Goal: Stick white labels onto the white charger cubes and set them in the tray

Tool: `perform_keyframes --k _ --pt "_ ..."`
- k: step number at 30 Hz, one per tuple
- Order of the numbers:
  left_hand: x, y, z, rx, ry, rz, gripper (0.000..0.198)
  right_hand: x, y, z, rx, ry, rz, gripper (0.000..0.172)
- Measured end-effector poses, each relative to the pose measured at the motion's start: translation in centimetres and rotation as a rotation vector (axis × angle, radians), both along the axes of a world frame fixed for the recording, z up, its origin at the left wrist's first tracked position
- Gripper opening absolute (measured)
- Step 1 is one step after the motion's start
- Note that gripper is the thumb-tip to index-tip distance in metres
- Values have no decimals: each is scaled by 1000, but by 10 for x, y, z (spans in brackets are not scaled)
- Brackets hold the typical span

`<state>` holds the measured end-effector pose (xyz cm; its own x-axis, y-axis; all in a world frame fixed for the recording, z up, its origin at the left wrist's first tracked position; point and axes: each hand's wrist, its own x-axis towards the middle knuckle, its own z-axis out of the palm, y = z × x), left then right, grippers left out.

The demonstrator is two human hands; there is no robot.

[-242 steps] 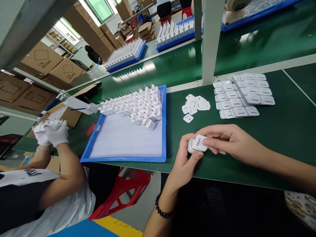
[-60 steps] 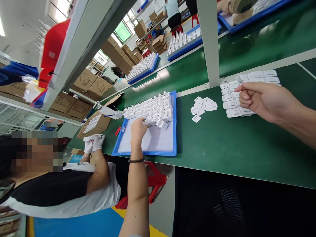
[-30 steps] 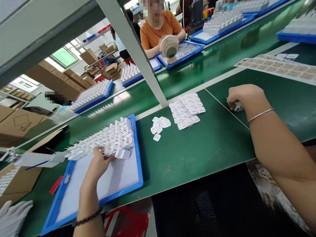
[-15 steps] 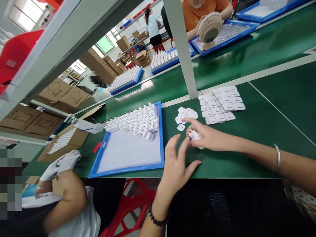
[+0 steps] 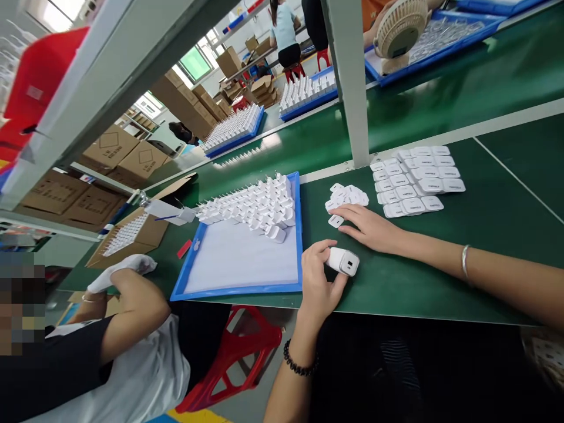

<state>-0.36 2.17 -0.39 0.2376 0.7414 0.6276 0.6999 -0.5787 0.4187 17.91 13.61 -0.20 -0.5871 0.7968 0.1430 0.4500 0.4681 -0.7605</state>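
Note:
My left hand (image 5: 318,282) grips a white charger plug (image 5: 342,261) over the front of the green table, its face with two port slots turned to the right. My right hand (image 5: 376,229) has its fingers stretched out and apart over the near edge of a loose pile of small white square cards (image 5: 352,195) with rounded corners. One such card (image 5: 335,221) lies by its fingertips; whether they touch it I cannot tell. White chargers (image 5: 264,205) stand in slanted rows, prongs up, in the blue-rimmed tray (image 5: 240,292) left of my hands.
Stacked white squares with printing (image 5: 418,179) lie in rows right of the pile. A metal post (image 5: 350,88) rises behind it. A co-worker's gloved hand (image 5: 126,271) is at the left, near a carton of chargers (image 5: 127,235). A fan (image 5: 400,29) stands across the table.
The charger was in my right hand and is now held by my left, which has closed around it. My right hand has moved onto the card pile. The view has shifted slightly.

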Motion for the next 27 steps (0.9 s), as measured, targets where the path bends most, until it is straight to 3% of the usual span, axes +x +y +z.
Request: perform_keyframes --k 5,8,13,20,27 --pt "1 1 -13 -12 -201 -48 46 -10 37 11 -86 -244 107 28" --pt "2 0 -10 -55 -220 -50 57 -17 50 25 -122 -369 159 29" --pt "5 2 2 -34 -221 -101 41 -25 59 36 -153 -504 219 26" --pt "8 -1 -7 -241 -485 -140 38 -22 65 39 -153 -561 244 25" --pt "8 -4 -8 -341 -505 -120 41 -28 71 45 -173 -602 190 26"
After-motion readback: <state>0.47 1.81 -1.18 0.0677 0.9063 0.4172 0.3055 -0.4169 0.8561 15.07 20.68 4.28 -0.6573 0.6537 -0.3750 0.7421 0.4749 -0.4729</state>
